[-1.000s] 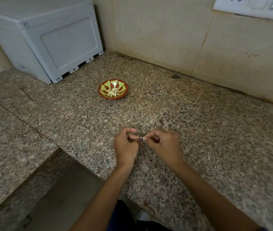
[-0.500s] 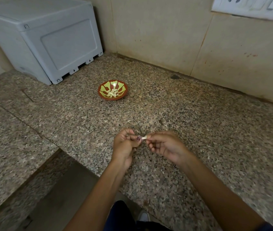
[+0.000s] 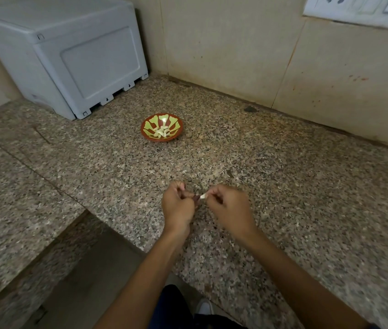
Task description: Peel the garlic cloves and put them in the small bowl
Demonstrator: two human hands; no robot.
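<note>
Garlic clove (image 3: 203, 196) sits pinched at the tips of the right hand (image 3: 229, 208), pale end poking out toward the left hand (image 3: 178, 205), just below the centre of the frame. Both hands hover close over the speckled granite tabletop (image 3: 295, 186), knuckles nearly meeting, which suits a job this fiddly: one hand steadies the clove while the other works at the skin. The left fingers (image 3: 189, 195) are curled tight against the thumb, and a dark nail or a scrap of skin shows at their tips; whether they hold a bit of peel cannot be told at this size. The right fingers (image 3: 213, 193) are closed narrowly round the clove. Up past the hands, toward the upper middle of the frame, stands the small bowl (image 3: 149, 134), red-rimmed with a green pattern, with a heap of peeled cloves (image 3: 162, 132) already in it, well apart from the hands yet probably within an easy reach. A grey plastic box (image 3: 69, 55) fills the upper left corner against the wall. Judging by this, the peeling of the clove in hand is near its end
</note>
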